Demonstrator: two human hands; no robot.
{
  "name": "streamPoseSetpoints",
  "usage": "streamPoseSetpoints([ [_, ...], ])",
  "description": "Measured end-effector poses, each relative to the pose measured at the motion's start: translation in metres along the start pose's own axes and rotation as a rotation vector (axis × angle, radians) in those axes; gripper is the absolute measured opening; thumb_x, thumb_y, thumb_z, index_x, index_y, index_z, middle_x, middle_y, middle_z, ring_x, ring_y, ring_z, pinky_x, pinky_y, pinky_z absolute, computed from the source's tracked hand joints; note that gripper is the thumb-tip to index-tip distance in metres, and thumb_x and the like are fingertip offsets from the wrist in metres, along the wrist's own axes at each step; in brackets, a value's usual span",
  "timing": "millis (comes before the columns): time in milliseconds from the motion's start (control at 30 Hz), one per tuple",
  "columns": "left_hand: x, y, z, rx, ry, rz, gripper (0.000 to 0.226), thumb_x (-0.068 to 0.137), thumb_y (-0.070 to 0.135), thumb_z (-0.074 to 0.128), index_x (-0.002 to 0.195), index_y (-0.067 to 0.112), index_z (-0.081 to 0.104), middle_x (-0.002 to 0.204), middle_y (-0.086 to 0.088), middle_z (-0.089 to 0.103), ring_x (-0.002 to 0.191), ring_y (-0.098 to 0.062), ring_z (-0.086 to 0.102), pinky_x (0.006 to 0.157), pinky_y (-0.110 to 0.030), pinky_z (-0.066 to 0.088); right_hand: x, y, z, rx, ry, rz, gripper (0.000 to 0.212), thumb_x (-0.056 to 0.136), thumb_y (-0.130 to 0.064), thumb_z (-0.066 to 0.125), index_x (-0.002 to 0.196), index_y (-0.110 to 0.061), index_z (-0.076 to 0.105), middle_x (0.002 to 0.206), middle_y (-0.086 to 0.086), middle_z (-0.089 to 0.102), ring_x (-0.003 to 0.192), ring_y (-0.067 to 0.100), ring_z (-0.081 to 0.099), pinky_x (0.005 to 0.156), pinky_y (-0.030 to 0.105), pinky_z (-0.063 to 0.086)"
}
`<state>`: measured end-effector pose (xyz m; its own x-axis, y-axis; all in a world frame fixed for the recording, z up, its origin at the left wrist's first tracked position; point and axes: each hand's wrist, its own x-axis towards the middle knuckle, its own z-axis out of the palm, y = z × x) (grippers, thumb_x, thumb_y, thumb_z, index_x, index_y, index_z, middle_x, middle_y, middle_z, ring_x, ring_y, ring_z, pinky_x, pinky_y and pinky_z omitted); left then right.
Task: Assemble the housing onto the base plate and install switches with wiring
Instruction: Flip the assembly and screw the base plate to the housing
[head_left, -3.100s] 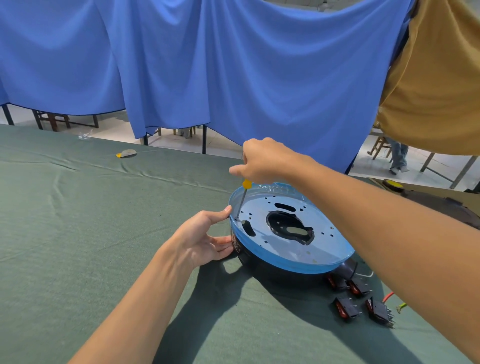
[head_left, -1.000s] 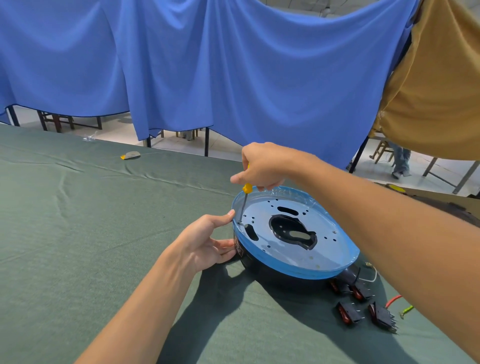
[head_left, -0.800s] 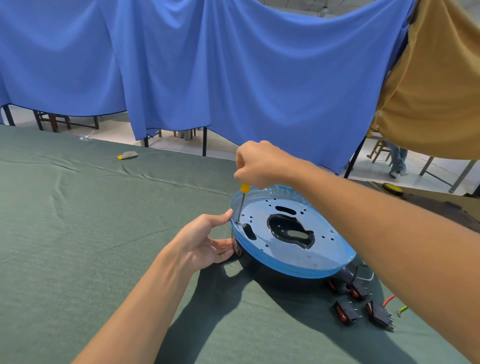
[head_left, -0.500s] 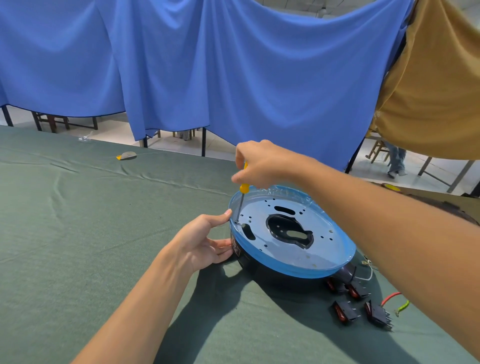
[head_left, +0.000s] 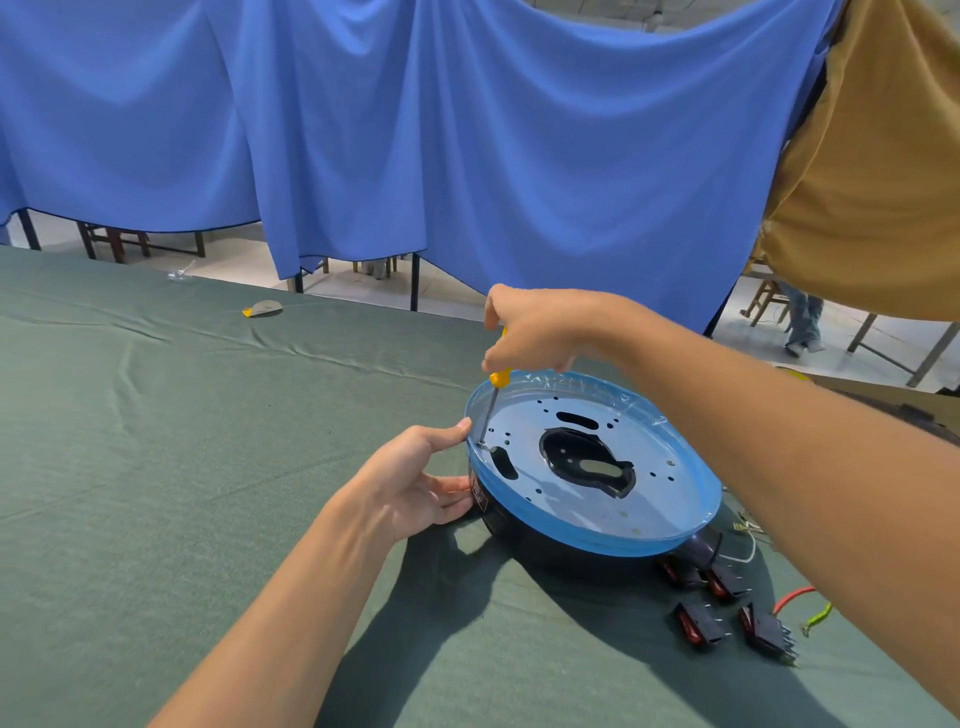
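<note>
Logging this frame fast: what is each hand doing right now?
Left hand: open, fingers and thumb steadying the housing.
Right hand: grips the yellow screwdriver, tip at the base plate.

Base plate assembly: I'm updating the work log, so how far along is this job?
Done: the base plate sits on the black housing. In hand: the right hand holds a yellow-handled screwdriver tip-down at the plate's left edge while the left hand steadies the housing. Left: four switches and wires lie loose on the cloth, uninstalled.
</note>
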<state>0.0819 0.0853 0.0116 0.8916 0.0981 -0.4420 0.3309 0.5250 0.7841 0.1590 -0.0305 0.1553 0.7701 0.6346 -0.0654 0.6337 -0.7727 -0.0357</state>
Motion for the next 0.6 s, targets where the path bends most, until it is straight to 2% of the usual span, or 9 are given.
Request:
streamPoseSetpoints([
  [67, -0.001, 0.001, -0.001, 0.056, 0.002, -0.006, 0.058, 0.083, 0.029, 0.071, 0.134, 0.015, 0.046, 0.094, -0.021, 0.069, 0.084, -0.031, 0.067, 0.082, -0.036, 0.052, -0.002, -0.003, -0.001, -0.023, 0.027, -0.052, 0.037, 0.087, -0.020, 0.056, 0.121, -0.007, 0.051, 0.108, 0.017, 0.064, 0.066, 0.024, 0.054, 0.052, 0.031, 0.043],
  [133, -0.004, 0.002, 0.000, 0.141, 0.022, -0.005, 0.054, 0.084, 0.033, 0.068, 0.132, 0.016, 0.049, 0.093, -0.021, 0.067, 0.081, -0.030, 0.066, 0.082, -0.035, 0.052, -0.003, -0.005, 0.005, -0.041, 0.096, -0.087, 0.034, 0.087, -0.016, 0.055, 0.119, -0.003, 0.057, 0.112, 0.022, 0.062, 0.077, 0.033, 0.056, 0.059, 0.038, 0.045],
  [233, -0.006, 0.004, 0.004, 0.313, 0.078, 0.036, 0.038, 0.085, 0.041, 0.061, 0.119, 0.023, 0.059, 0.088, -0.019, 0.072, 0.076, -0.027, 0.069, 0.088, -0.034, 0.051, -0.005, -0.008, 0.009, -0.034, 0.123, -0.107, 0.024, 0.087, -0.014, 0.054, 0.110, -0.008, 0.060, 0.102, 0.019, 0.063, 0.071, 0.025, 0.048, 0.058, 0.032, 0.037],
  [367, -0.006, 0.005, 0.011, 0.548, 0.195, 0.096, 0.039, 0.085, 0.055, 0.057, 0.114, 0.030, 0.060, 0.087, -0.007, 0.076, 0.081, -0.018, 0.072, 0.075, -0.031, 0.042, -0.006, -0.007, 0.007, -0.035, 0.108, -0.142, 0.019, 0.088, -0.013, 0.054, 0.104, -0.008, 0.063, 0.084, 0.010, 0.061, 0.069, 0.022, 0.049, 0.050, 0.029, 0.034],
  [433, -0.005, 0.006, 0.012, 0.642, 0.231, 0.149, 0.037, 0.088, 0.053, 0.056, 0.114, 0.027, 0.063, 0.095, 0.000, 0.075, 0.072, -0.012, 0.069, 0.070, -0.029, 0.042, -0.007, -0.008, 0.008, -0.041, 0.100, -0.156, 0.015, 0.088, -0.015, 0.054, 0.101, -0.012, 0.063, 0.083, 0.004, 0.059, 0.076, 0.022, 0.054, 0.050, 0.028, 0.035],
  [467, -0.004, 0.006, 0.010, 0.698, 0.258, 0.198, 0.034, 0.089, 0.049, 0.057, 0.108, 0.023, 0.066, 0.097, 0.003, 0.072, 0.070, -0.011, 0.067, 0.072, -0.030, 0.046, -0.007, -0.009, 0.010, -0.040, 0.094, -0.162, 0.014, 0.089, -0.016, 0.055, 0.100, -0.013, 0.063, 0.085, 0.003, 0.059, 0.078, 0.022, 0.054, 0.050, 0.028, 0.035],
  [533, -0.001, 0.006, 0.006, 0.812, 0.314, 0.289, 0.027, 0.090, 0.045, 0.059, 0.088, 0.019, 0.066, 0.090, 0.003, 0.066, 0.075, -0.016, 0.061, 0.082, -0.034, 0.048, -0.007, -0.009, 0.013, -0.037, 0.077, -0.163, 0.016, 0.088, -0.014, 0.054, 0.100, -0.010, 0.065, 0.088, 0.007, 0.061, 0.076, 0.021, 0.051, 0.049, 0.028, 0.034],
  [600, -0.001, 0.006, 0.005, 0.844, 0.317, 0.332, 0.019, 0.090, 0.042, 0.059, 0.091, 0.025, 0.068, 0.091, 0.002, 0.064, 0.083, -0.018, 0.057, 0.080, -0.034, 0.045, -0.008, -0.010, 0.014, -0.038, 0.068, -0.150, 0.020, 0.087, -0.012, 0.053, 0.101, -0.006, 0.066, 0.088, 0.013, 0.063, 0.070, 0.022, 0.046, 0.050, 0.028, 0.033],
])
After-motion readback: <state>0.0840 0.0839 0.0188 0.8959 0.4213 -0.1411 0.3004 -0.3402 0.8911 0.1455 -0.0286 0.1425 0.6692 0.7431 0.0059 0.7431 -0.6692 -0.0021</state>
